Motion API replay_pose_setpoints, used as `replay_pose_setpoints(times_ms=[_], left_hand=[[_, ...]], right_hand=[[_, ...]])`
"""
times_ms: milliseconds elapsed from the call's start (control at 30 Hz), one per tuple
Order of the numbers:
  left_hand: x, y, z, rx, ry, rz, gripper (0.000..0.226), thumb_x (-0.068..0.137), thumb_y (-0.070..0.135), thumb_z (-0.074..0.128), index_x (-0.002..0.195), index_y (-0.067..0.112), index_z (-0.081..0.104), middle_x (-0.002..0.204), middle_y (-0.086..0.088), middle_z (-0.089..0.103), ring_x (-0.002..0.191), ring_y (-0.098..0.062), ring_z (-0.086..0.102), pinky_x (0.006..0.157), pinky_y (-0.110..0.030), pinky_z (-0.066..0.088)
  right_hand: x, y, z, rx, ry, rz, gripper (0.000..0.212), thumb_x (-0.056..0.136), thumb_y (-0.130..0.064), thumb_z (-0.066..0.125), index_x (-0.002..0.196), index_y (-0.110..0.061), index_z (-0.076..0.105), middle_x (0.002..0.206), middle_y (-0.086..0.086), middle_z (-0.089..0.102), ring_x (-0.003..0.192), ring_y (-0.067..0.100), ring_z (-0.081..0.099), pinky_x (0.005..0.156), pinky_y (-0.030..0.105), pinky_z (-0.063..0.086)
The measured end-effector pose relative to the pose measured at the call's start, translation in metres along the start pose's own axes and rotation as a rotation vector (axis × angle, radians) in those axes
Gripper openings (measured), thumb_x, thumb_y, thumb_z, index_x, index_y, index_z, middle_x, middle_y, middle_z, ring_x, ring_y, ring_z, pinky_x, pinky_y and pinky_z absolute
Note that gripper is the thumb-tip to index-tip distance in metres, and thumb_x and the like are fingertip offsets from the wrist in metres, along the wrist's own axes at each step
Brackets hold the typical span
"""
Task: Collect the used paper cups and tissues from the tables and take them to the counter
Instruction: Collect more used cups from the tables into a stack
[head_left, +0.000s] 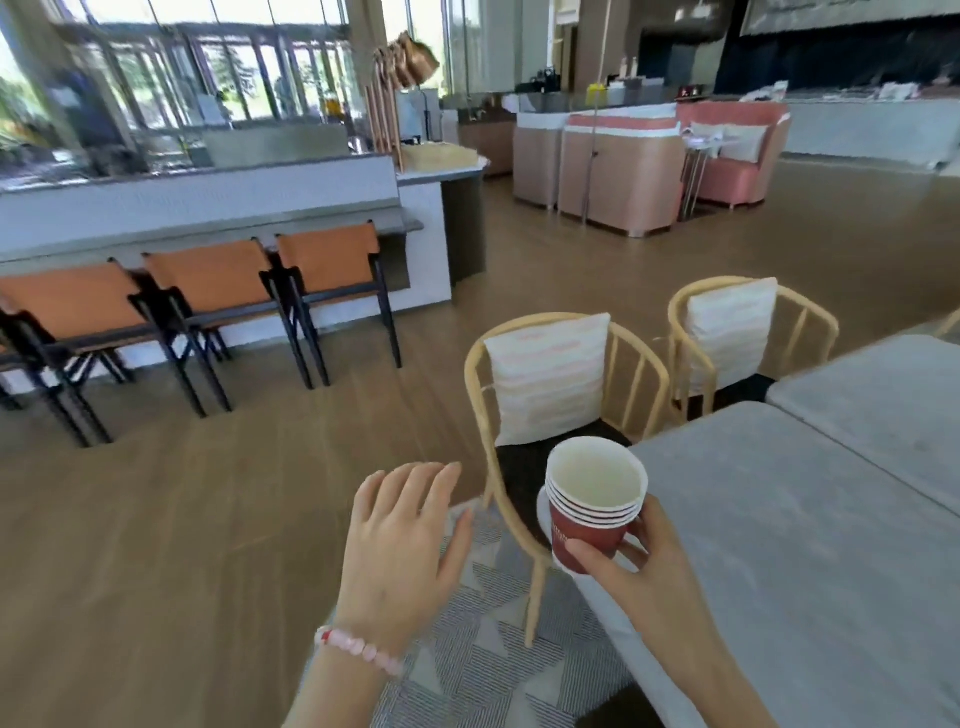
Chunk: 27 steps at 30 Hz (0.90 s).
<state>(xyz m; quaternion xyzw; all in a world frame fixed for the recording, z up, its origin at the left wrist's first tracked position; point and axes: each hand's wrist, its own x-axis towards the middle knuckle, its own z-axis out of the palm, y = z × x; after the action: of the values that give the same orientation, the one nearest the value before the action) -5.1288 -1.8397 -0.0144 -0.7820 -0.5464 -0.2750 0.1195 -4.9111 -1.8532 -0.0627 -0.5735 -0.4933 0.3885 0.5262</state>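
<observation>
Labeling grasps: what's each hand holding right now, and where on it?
Right hand holds the stack of red paper cups by its lower side wall, thumb and fingers around it. Left hand is open, holding nothing.

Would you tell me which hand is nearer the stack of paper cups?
Right: the right hand grips the stack of paper cups; the left hand hovers open to its left, apart.

right hand (631, 566) holding stacked cups (592, 512), left hand (402, 525) open
</observation>
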Motion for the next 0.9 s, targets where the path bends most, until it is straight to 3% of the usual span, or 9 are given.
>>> replay_pose_setpoints(times_ms=[200, 333, 467, 700, 900], left_hand=[[0.007, -0.096, -0.020, 0.098, 0.070, -0.103, 0.039, 0.088, 0.036, 0.042, 0.110, 0.012, 0.064, 0.106, 0.001, 0.066, 0.100, -0.022, 0.061, 0.092, -0.043, 0.042], [0.009, -0.149, -0.023, 0.128, 0.079, -0.142, 0.039, 0.088, 0.036, 0.042, 0.109, 0.013, 0.065, 0.105, 0.002, 0.065, 0.100, -0.022, 0.061, 0.093, -0.042, 0.042], [0.021, -0.188, -0.018, 0.146, 0.099, -0.169, 0.038, 0.087, 0.035, 0.042, 0.109, 0.013, 0.065, 0.105, 0.002, 0.065, 0.099, -0.022, 0.061, 0.091, -0.043, 0.044], [0.074, -0.262, 0.015, 0.189, 0.136, -0.217, 0.038, 0.087, 0.034, 0.043, 0.108, 0.012, 0.065, 0.105, 0.000, 0.066, 0.099, -0.023, 0.062, 0.090, -0.044, 0.046], [0.162, -0.322, 0.066, 0.202, 0.075, -0.220, 0.038, 0.087, 0.035, 0.041, 0.107, 0.013, 0.065, 0.104, 0.001, 0.066, 0.098, -0.023, 0.062, 0.091, -0.044, 0.046]], right_hand=[[0.044, -0.012, 0.100, 0.071, -0.185, -0.022, 0.069, 0.067, -0.020, 0.084, 0.122, -0.038, 0.048, 0.119, -0.011, 0.060, 0.102, -0.001, 0.059, 0.072, 0.010, 0.046], [0.069, -0.021, 0.155, 0.077, -0.237, -0.040, 0.066, 0.060, -0.030, 0.084, 0.113, -0.048, 0.049, 0.114, -0.019, 0.061, 0.103, -0.001, 0.061, 0.079, 0.014, 0.045], [0.095, -0.026, 0.199, 0.090, -0.307, -0.070, 0.062, 0.067, -0.022, 0.083, 0.112, -0.048, 0.049, 0.108, -0.022, 0.063, 0.100, -0.013, 0.058, 0.073, 0.007, 0.047], [0.174, -0.023, 0.272, 0.111, -0.381, -0.079, 0.059, 0.069, -0.011, 0.081, 0.112, -0.038, 0.052, 0.103, -0.026, 0.067, 0.096, -0.003, 0.065, 0.072, 0.008, 0.050], [0.282, -0.020, 0.317, 0.105, -0.377, -0.066, 0.056, 0.069, -0.017, 0.082, 0.104, -0.049, 0.052, 0.097, -0.038, 0.062, 0.091, -0.014, 0.061, 0.061, 0.005, 0.048]])
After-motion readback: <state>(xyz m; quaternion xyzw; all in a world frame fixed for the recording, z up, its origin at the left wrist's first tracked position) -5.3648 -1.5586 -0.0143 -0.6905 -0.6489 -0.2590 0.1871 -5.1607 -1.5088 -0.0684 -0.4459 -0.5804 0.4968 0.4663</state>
